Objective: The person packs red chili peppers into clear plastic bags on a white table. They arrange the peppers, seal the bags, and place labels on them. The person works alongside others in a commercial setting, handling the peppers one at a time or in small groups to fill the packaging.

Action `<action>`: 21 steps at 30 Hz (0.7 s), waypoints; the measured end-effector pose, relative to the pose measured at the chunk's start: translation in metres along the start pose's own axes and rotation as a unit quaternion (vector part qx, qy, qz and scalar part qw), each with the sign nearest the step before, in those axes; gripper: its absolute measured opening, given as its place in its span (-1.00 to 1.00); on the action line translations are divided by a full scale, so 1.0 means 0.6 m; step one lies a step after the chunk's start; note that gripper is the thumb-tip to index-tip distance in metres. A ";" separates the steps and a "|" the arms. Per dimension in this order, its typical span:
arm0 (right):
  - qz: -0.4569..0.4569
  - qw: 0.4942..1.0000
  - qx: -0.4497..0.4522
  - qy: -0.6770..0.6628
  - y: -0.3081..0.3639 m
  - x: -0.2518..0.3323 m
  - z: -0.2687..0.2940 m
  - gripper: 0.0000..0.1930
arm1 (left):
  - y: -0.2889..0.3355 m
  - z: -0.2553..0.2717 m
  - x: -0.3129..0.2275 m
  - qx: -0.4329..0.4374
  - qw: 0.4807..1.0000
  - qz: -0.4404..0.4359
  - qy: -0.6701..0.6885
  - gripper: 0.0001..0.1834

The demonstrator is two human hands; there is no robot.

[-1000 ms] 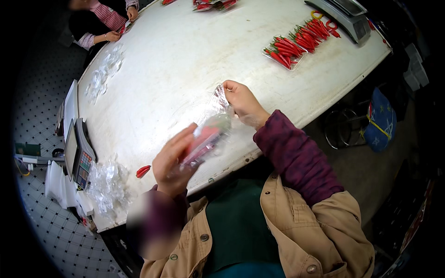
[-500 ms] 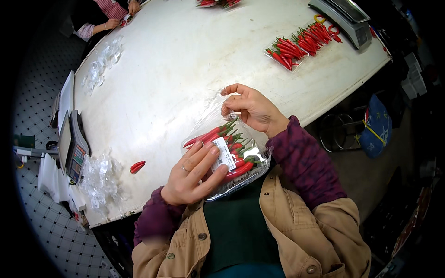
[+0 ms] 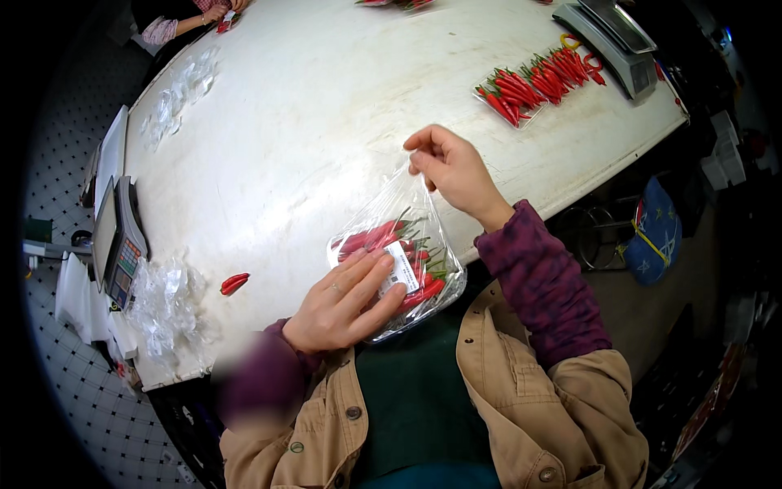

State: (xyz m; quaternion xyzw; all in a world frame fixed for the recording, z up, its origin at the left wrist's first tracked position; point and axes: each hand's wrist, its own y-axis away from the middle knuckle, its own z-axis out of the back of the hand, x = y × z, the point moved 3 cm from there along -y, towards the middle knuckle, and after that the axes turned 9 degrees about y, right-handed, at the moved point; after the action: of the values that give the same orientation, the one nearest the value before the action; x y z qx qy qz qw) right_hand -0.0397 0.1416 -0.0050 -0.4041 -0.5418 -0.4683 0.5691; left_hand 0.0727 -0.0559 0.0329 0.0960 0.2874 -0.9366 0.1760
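Observation:
At the near edge of the table lies a pack of red chili peppers (image 3: pixel 375 236) with green stems, inside a clear plastic bag (image 3: pixel 417 191). A white label (image 3: pixel 401 269) is on its upper face. My left hand (image 3: pixel 342 301) rests on the pack with fingers stretched out flat, partly covering the label and peppers. Beyond the pack, my right hand (image 3: pixel 452 167) pinches the gathered end of the bag and draws it up taut, away from the peppers. One loose red chili (image 3: pixel 235 284) lies on the table to the left.
Crumpled clear bags (image 3: pixel 167 306) sit beside a scale with a keypad (image 3: pixel 122 236) on the left; more bags (image 3: pixel 183 94) lie farther back. Trayed chilies (image 3: pixel 513 94) stand near another scale (image 3: pixel 611 49) at the far right. Another person's hands (image 3: pixel 216 14) work at the far left.
My right hand has moved up and away from the pack, pulling the bag's end from loose to taut. My left hand stays on the pack. The view has shifted slightly.

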 end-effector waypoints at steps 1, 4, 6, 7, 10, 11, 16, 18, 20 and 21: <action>0.027 0.999 -0.017 0.022 -0.002 0.010 -0.001 -0.84 | 0.002 -0.005 -0.001 0.010 1.000 -0.004 0.000 -0.70; 0.064 0.998 0.021 -0.010 0.006 0.057 -0.018 -0.84 | 0.009 -0.016 0.001 0.024 0.999 -0.017 -0.011 -0.70; 0.063 0.993 0.081 -0.050 0.010 0.073 -0.026 -0.84 | 0.015 -0.023 0.010 0.014 0.999 -0.027 -0.034 -0.69; 0.042 0.991 0.107 -0.071 0.011 0.076 -0.028 -0.83 | 0.017 -0.030 0.015 0.009 0.999 -0.032 -0.038 -0.68; -0.003 0.978 0.148 -0.146 -0.004 0.031 -0.032 -0.83 | 0.024 -0.072 0.049 0.014 0.997 -0.034 -0.068 -0.69; -0.004 0.982 0.159 -0.101 -0.008 0.026 -0.033 -0.84 | 0.026 -0.090 0.063 0.017 0.997 -0.033 -0.075 -0.69; -0.030 0.983 0.176 -0.053 -0.007 0.011 -0.042 -0.84 | 0.035 -0.101 0.076 0.057 0.994 -0.042 -0.079 -0.65; -0.009 0.986 0.167 -0.016 0.003 0.011 -0.058 -0.85 | 0.041 -0.094 0.081 0.094 0.993 -0.027 -0.065 -0.62; 0.032 0.990 0.130 0.049 0.023 0.004 -0.081 -0.85 | 0.040 -0.077 0.086 0.127 0.992 -0.001 -0.023 -0.59; 0.095 0.981 0.112 0.129 0.034 0.009 -0.090 -0.87 | 0.046 -0.061 0.081 0.142 0.989 0.027 0.009 -0.56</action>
State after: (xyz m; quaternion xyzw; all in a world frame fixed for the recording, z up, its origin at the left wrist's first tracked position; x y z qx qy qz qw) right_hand -0.0072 0.0936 -0.0031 -0.3240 -0.4721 -0.3965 0.7176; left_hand 0.0413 -0.0696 -0.0244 0.1357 0.1502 -0.9620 0.1833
